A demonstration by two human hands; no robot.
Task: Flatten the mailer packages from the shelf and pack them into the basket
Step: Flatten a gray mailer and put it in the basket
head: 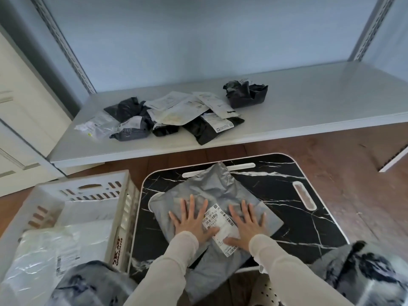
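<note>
A grey mailer [212,191] with a white shipping label [217,219] lies on a black marble-patterned board [298,219]. My left hand [191,219] presses flat on the mailer left of the label, fingers spread. My right hand [246,221] presses flat just right of the label, thumb on it. A white slatted basket [95,188] stands to the left of the board with flattened white and clear mailers [57,244] inside. On the pale shelf [309,102] beyond lies a heap of several crumpled black, grey and white mailers [174,115], and one black crumpled mailer [246,93] sits apart to the right.
The board has two white slot handles, one at the far edge [220,170] and one on the right [304,195]. Brown wood floor [353,173] surrounds it. Shelf uprights rise at both back corners. A white door [19,107] is at left.
</note>
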